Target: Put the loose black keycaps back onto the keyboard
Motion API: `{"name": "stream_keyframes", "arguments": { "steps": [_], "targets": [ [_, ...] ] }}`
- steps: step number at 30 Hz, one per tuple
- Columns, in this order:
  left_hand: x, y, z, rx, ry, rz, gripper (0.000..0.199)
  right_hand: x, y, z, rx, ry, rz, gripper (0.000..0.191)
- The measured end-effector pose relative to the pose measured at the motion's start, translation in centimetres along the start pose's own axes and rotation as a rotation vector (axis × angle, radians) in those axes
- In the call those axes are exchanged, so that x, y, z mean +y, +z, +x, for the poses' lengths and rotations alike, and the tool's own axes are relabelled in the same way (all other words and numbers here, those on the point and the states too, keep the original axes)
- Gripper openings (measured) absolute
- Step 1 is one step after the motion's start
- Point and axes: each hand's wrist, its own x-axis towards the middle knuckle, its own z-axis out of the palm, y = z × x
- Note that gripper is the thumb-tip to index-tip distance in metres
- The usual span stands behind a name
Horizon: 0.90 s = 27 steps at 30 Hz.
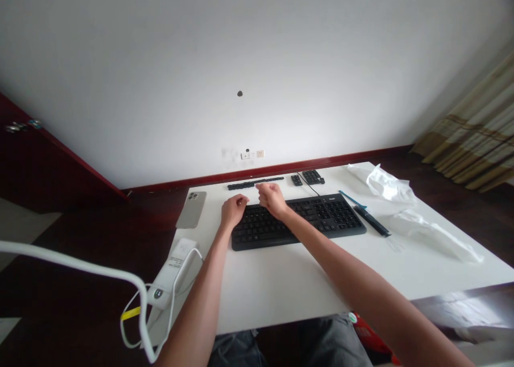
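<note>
A black keyboard [263, 241] lies flat on the white table [277, 281] in front of me. My left hand [234, 211] is closed at the keyboard's upper left corner, its fingers curled in. Over the upper left keys, my right hand [272, 199] is also closed, with thumb and fingers pressed together. Whatever either hand may hold is hidden or too small to make out. Behind the hands, a row of loose black keycaps [241, 186] lies along the table's far side. Smaller groups of keycaps, one block [296, 180] and a larger one [311, 177], lie to the right.
A phone [193, 209] lies at the table's left edge, near a white power bank [172, 270] with a white cable. To the keyboard's right are a black brush [372, 221], a thin blue tool [352, 199] and crumpled white plastic [389, 186].
</note>
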Motion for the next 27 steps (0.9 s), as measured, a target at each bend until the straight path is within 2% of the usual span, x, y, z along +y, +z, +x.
{"name": "stream_keyframes", "arguments": {
  "steps": [2, 3, 7, 10, 12, 14, 17, 19, 23, 27],
  "targets": [
    [0.1, 0.0, 0.0, 0.001, -0.001, 0.008, 0.026, 1.6, -0.7, -0.2, 0.037, 0.030, -0.030, 0.064],
    [0.1, -0.1, 0.0, 0.000, 0.004, 0.007, 0.026, 1.6, -0.9, -0.2, 0.043, 0.004, 0.002, 0.062],
    [0.2, -0.1, -0.1, -0.004, 0.012, 0.002, 0.028, -1.6, -2.1, 0.0, -0.006, -0.136, -0.037, 0.057],
    [0.2, -0.2, -0.2, 0.000, 0.018, -0.014, 0.027, -2.8, -4.6, 0.1, 0.055, -0.206, -0.194, 0.057],
    [0.3, -0.1, -0.2, 0.002, 0.021, -0.033, 0.026, -2.1, -7.0, -0.1, 0.145, -0.210, -0.357, 0.057],
    [0.2, -0.1, -0.2, 0.002, 0.023, -0.049, 0.027, -0.9, -9.3, -0.6, 0.175, -0.233, -0.586, 0.054],
    [0.1, 0.0, -0.2, 0.001, 0.026, -0.050, 0.028, 0.7, -11.4, -1.3, 0.230, -0.273, -0.740, 0.050],
    [0.0, 0.1, -0.2, 0.004, 0.026, -0.047, 0.029, 1.2, -11.7, -1.6, 0.215, -0.284, -0.825, 0.047],
    [0.0, 0.1, -0.2, 0.001, 0.021, -0.032, 0.030, 1.2, -11.1, -1.8, 0.105, -0.295, -1.017, 0.044],
    [0.2, 0.0, -0.3, -0.007, 0.017, -0.014, 0.029, 1.1, -10.6, -2.2, 0.045, -0.303, -1.119, 0.042]
  ]
}}
